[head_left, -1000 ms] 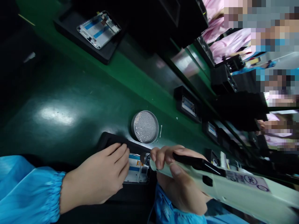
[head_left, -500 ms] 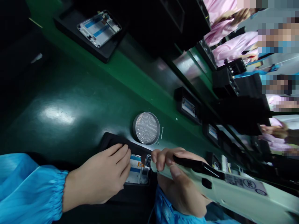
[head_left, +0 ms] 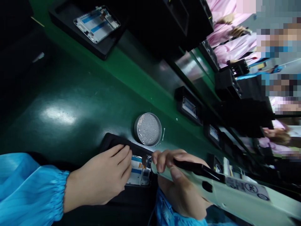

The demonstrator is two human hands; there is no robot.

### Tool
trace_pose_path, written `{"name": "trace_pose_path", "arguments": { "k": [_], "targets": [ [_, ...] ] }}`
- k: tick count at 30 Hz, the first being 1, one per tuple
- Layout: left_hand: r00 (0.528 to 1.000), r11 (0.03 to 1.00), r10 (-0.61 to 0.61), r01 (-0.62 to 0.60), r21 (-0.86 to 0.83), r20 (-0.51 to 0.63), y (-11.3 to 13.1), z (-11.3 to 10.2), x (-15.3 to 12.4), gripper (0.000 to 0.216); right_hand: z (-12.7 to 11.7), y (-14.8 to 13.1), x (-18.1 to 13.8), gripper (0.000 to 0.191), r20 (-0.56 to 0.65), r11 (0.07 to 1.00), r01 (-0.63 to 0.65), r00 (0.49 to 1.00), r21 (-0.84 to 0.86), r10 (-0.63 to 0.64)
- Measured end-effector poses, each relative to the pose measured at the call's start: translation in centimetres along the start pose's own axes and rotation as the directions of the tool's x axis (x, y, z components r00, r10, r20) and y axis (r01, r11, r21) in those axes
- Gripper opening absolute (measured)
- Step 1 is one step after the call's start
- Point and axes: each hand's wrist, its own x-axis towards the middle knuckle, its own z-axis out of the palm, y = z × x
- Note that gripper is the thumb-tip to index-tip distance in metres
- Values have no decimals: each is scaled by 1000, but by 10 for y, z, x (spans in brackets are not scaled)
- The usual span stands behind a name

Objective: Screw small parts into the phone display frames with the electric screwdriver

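Observation:
My right hand is wrapped around a pale green electric screwdriver with a black lever. The screwdriver's nose is over the right side of an opened phone frame; its bit tip is hard to make out. That frame sits in a black tray and shows blue strips and an orange flex piece. My left hand lies palm down across the frame's left end and the tray, fingers stretched out side by side, the thumb hidden. Beyond the tray stands a round screw dish with rows of tiny screws.
A few loose screws and a small white stick lie beside the dish on the green table. Another phone frame rests on a black tray at the upper left. More trays line the right. People in pink work beyond.
The view has shifted slightly. My hands and the screwdriver stay almost where they were over the phone frame. In the background, a person's hands have moved a little.

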Motion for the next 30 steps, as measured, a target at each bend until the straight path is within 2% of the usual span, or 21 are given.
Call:
{"name": "trace_pose_path", "arguments": {
  "k": [14, 19, 22, 25, 27, 30],
  "targets": [
    [1000, 999, -30, 29, -20, -6, -1, 1, 1, 56, 0, 3, -5, 19, 21, 1000, -29, 999, 9, 29],
    [1000, 999, -17, 18, 45, -25, 3, -2, 3, 48, -3, 2, 2, 26, -11, 997, 44, 999, 55, -44],
    [994, 993, 44, -33, 112, -104, 8, -16, 5, 36, -18, -14, 15, 26, -184, 983, 158, 973, 89, -140],
    [986, 985, 148, -139, 99, -83, 12, -36, 7, 35, -39, -34, 26, 25, -395, 961, 257, 897, 99, -199],
    [978, 978, 205, -203, 56, -42, 12, -46, 8, 36, -51, -43, 29, 24, -457, 953, 289, 863, 94, -216],
    [965, 965, 263, -262, 18, -20, 11, -53, 12, 36, -58, -49, 29, 20, -477, 940, 332, 841, 79, -256]
  ]
}}
